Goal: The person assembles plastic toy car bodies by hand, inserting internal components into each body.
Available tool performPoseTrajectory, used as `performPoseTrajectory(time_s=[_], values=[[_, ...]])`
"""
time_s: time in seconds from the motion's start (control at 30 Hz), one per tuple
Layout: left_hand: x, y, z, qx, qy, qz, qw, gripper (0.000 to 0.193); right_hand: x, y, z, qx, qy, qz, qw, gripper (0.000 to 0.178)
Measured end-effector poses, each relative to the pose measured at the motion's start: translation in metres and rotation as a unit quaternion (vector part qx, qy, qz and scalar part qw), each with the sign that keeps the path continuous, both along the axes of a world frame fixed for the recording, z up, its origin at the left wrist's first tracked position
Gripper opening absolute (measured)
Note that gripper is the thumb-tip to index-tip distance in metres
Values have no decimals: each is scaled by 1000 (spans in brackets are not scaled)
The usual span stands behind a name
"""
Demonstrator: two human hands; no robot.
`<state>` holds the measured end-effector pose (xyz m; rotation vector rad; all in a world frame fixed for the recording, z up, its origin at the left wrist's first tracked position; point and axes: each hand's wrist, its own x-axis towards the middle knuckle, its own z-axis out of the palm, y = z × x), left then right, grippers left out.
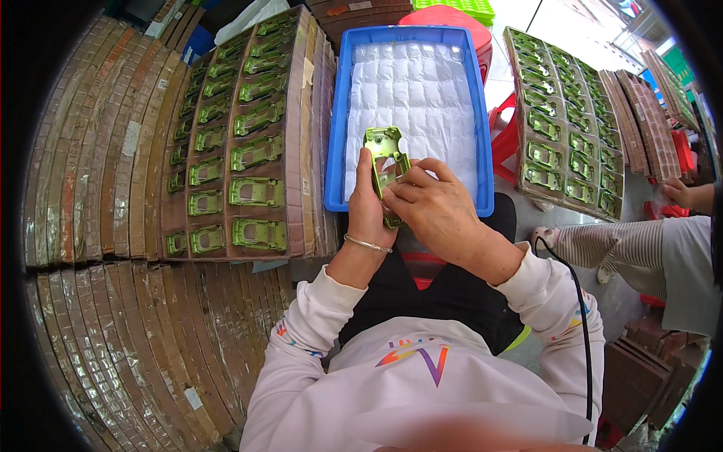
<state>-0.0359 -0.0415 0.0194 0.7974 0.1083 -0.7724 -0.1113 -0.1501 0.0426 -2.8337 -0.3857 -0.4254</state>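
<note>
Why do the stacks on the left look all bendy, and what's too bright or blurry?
Head view: the left-hand stacks curve because the fisheye lens bends straight edges toward its rim; head view: the floor at upper right glares nearly white; head view: a reddish smear at the bottom is too blurry to name, but the green frame looks fairly sharp.

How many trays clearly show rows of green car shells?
2: the left tray, left of the blue bin, and the right tray, right of it. The stacks may hide more.

Brown partitioned tray [294,188] with green car-shaped shells [257,191]
</note>
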Motion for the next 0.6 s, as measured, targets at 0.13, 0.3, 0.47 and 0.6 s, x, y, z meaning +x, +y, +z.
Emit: performPoseTrajectory(time_s=[0.13,0.3,0.47,0.6], values=[[7,-6,-30,-20,13,-10,1000,47,0,-5,10,-19,8,-16,1000,19],[11,4,-27,-17,23,-3,1000,48,9,5,-5,-18,32,14,999,4],[5,6,-32,19,35,-39,998,48,0,6,-9,-16,32,6,999,3],[-4,17,-38,45,16,-36,998,46,-12,9,-5,34,72,28,996,3]])
